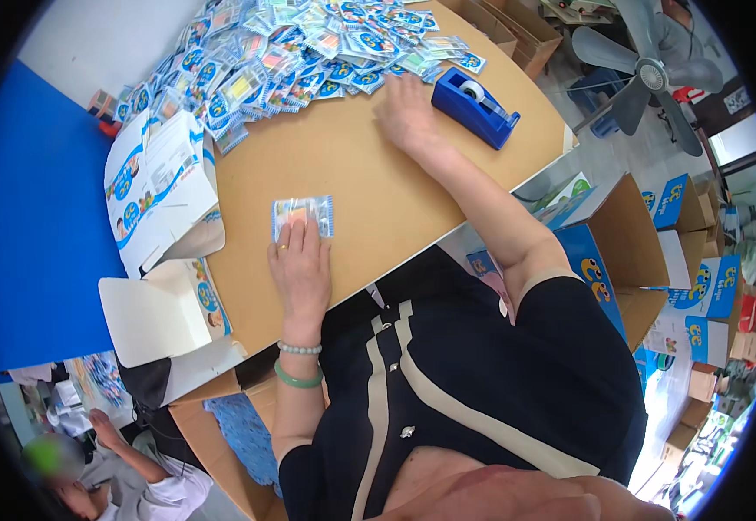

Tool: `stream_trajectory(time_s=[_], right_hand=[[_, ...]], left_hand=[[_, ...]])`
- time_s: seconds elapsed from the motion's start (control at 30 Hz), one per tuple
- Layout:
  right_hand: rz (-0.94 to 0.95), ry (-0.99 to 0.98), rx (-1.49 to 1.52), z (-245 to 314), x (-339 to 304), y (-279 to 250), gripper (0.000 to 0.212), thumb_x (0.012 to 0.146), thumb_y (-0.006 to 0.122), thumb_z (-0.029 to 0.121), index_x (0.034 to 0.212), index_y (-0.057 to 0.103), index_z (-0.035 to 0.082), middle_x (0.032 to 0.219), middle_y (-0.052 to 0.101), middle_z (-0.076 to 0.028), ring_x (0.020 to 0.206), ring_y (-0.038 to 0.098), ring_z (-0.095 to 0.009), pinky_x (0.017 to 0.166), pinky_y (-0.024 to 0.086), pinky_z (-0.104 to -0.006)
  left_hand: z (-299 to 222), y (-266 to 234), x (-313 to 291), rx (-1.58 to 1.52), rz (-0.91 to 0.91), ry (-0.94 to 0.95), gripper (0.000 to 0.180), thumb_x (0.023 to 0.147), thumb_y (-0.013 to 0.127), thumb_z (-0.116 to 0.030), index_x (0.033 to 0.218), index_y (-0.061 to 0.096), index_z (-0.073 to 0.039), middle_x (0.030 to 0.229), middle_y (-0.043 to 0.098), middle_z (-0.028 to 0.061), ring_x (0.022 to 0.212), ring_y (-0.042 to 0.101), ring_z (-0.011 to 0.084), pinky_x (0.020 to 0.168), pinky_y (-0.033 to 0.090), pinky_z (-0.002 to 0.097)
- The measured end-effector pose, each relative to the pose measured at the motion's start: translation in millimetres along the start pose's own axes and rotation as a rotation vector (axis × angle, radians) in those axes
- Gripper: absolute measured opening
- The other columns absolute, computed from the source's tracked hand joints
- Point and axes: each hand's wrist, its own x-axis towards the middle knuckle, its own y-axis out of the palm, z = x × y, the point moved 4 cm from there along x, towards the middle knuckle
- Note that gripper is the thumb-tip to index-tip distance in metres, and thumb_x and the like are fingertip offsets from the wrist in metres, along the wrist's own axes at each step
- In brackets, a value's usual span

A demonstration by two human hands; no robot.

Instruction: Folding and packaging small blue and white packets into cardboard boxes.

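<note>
Left hand (300,269) lay flat, fingers nearly together on clear packet (301,208) on tan tabletop (369,169), hiding packet's lower middle. My right hand (406,115) was at edge of packet pile (308,56), near blue tape dispenser (473,108); fingertips indistinct against packets, so I couldn't tell whether they gripped any. Pile's top ran out of view.

a clear, blue-edged packet (320,210) lies flat on the tan tabletop (369,178); similar packets (291,65) heap beyond it.
</note>
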Motion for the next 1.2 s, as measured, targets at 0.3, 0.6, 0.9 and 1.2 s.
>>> stream_trajectory(time_s=[0.3, 0.6, 0.9, 1.2], right_hand=[[-0.104, 0.331, 0.145, -89, -7, -8, 0.07, 0.087, 0.067, 0.032, 0.138, 0.035, -0.005, 0.144, 0.038, -0.028, 0.137, 0.032, -0.044, 0.113, 0.031, -0.0484], [-0.115, 0.592, 0.034, -125, 95, -22, 0.081, 0.086, 0.058, 0.06, 0.149, 0.035, 0.013, 0.148, 0.038, -0.022, 0.138, 0.035, -0.039, 0.111, 0.028, -0.0553], [0.296, 0.339, -0.047, -56, 61, 11, 0.065, 0.086, 0.05, 0.066, 0.142, 0.049, 0.033, 0.151, 0.039, -0.013, 0.141, 0.034, -0.034, 0.115, 0.02, -0.0544], [0.286, -0.262, 0.249, 79, -59, -5, 0.055, 0.092, 0.056, 0.051, 0.136, 0.056, 0.017, 0.145, 0.045, -0.016, 0.135, 0.042, -0.031, 0.111, 0.028, -0.0556]], left_hand=[[9, -13, -1, 0.062, -0.044, -0.164, 0.051, 0.085, 0.071, -0.028, 0.127, 0.056, -0.003, 0.129, 0.054, 0.0184, 0.126, 0.048, 0.034, 0.102, 0.037, 0.0498], [16, 0, -6, -0.093, -0.051, -0.17, 0.068, 0.081, 0.075, -0.031, 0.133, 0.047, 0.002, 0.139, 0.045, 0.0253, 0.135, 0.038, 0.0403, 0.111, 0.027, 0.0568], [14, -1, 0, -0.174, 0.013, -0.169, 0.076, 0.075, 0.079, -0.035, 0.135, 0.048, 0.001, 0.144, 0.041, 0.0256, 0.139, 0.031, 0.0421, 0.112, 0.024, 0.0576], [21, -13, -3, -0.192, -0.031, -0.096, 0.071, 0.072, 0.081, -0.032, 0.127, 0.053, 0.002, 0.134, 0.051, 0.0233, 0.132, 0.041, 0.0397, 0.109, 0.032, 0.0525]])
